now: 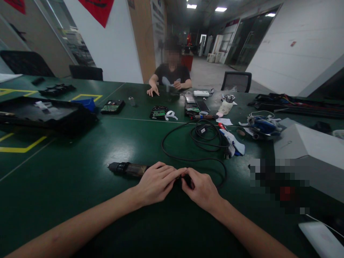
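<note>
Green counter (80,154), white wall (298,39) far right; our left hand (157,182) overlies the tool (127,169), right hand (200,188) curls alongside; either's grip we cannot tell.

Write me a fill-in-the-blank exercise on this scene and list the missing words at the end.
1. The left hand covers one end of the dark tool, whose tip points to the ____ edge of the picture.
2. Beyond the right hand, a black cable lies looped on a table coloured dark ____.
3. The tape marking the table near the picture's left edge is ____.
4. Across the table sits a co-worker in a top that is mostly ____.

Missing words: left; green; yellow; black.
</note>
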Motion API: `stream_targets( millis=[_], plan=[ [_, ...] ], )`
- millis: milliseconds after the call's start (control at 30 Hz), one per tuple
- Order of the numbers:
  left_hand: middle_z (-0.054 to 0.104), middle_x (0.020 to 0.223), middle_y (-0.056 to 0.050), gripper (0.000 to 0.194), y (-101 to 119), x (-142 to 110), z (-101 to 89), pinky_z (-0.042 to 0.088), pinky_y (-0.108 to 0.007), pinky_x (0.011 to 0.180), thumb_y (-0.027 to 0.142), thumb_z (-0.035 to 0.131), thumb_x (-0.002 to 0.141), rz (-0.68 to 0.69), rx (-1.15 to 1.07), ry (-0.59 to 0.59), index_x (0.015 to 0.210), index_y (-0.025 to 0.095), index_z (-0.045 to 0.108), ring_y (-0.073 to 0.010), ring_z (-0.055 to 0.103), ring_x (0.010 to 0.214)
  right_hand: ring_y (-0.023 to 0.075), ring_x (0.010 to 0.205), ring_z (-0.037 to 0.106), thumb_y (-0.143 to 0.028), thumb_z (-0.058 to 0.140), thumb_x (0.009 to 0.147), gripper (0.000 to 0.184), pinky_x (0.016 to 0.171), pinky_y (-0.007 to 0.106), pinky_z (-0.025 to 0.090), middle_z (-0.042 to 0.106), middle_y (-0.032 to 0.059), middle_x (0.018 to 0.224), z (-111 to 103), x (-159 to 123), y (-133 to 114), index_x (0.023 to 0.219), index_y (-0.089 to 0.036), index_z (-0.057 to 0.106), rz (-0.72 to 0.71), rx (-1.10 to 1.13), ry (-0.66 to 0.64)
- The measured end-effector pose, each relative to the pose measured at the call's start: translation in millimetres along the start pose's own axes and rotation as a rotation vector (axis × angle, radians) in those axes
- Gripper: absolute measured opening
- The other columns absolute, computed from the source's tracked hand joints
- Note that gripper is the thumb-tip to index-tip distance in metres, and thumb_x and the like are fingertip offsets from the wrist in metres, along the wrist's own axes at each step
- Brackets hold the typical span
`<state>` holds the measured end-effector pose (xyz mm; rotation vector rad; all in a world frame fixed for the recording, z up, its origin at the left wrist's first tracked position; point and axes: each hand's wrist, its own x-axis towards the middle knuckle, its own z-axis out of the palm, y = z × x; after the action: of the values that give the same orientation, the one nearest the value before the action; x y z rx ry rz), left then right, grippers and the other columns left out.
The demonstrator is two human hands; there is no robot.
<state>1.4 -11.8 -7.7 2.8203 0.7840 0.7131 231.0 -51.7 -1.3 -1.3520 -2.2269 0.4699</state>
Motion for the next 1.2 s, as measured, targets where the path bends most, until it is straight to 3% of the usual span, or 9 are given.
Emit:
stream_targets(
  millis=[133, 300, 467, 1200],
  plan=[
    [0.072, 0.119, -0.004, 0.049, 0.6, 1.0, -0.3, 0.048, -0.037, 0.094, 0.029, 0.049, 0.104, -0.053, 0.046, 0.022, 0.153, 0.025, 0.041, -0.0187, 0.069, 0.104, 0.0145, 0.063, 0.063, -0.018, 0.06, 0.096, 0.011, 0.06, 0.027, 0.046, 0.067, -0.0015, 0.084, -0.8, 0.6, -0.2, 0.106, -0.022, 0.058, -0.003, 0.011, -0.009],
    [0.071, 0.124, -0.005, 0.055, 1.9, 2.2, -3.1, 0.048, -0.037, 0.095, 0.027, 0.048, 0.104, -0.02, 0.025, -0.01, 0.157, 0.024, 0.034, -0.018, 0.068, 0.109, 0.0151, 0.063, 0.064, -0.019, 0.061, 0.096, 0.011, 0.06, 0.027, 0.047, 0.067, -0.0009, 0.085, -2.2, 1.4, -1.2, 0.106, -0.022, 0.058, -0.01, 0.001, -0.006],
    [0.072, 0.119, -0.004, 0.049, 1.2, 2.0, -0.4, 0.048, -0.037, 0.094, 0.03, 0.048, 0.105, -0.053, 0.063, 0.038, 0.153, 0.024, 0.041, -0.0178, 0.07, 0.104, 0.0156, 0.066, 0.065, -0.018, 0.06, 0.096, 0.011, 0.059, 0.027, 0.048, 0.068, 0.0002, 0.087, -3.2, 1.5, -1.3, 0.106, -0.023, 0.058, -0.027, 0.009, -0.006],
    [0.071, 0.124, -0.005, 0.056, -0.3, 1.7, -1.4, 0.049, -0.037, 0.093, 0.029, 0.049, 0.103, -0.033, 0.024, -0.006, 0.157, 0.024, 0.035, -0.0184, 0.069, 0.108, 0.0152, 0.064, 0.065, -0.018, 0.06, 0.096, 0.013, 0.06, 0.027, 0.048, 0.068, -0.0003, 0.087, -0.9, 0.5, -0.4, 0.107, -0.023, 0.057, -0.015, 0.003, 0.003]
  ],
)
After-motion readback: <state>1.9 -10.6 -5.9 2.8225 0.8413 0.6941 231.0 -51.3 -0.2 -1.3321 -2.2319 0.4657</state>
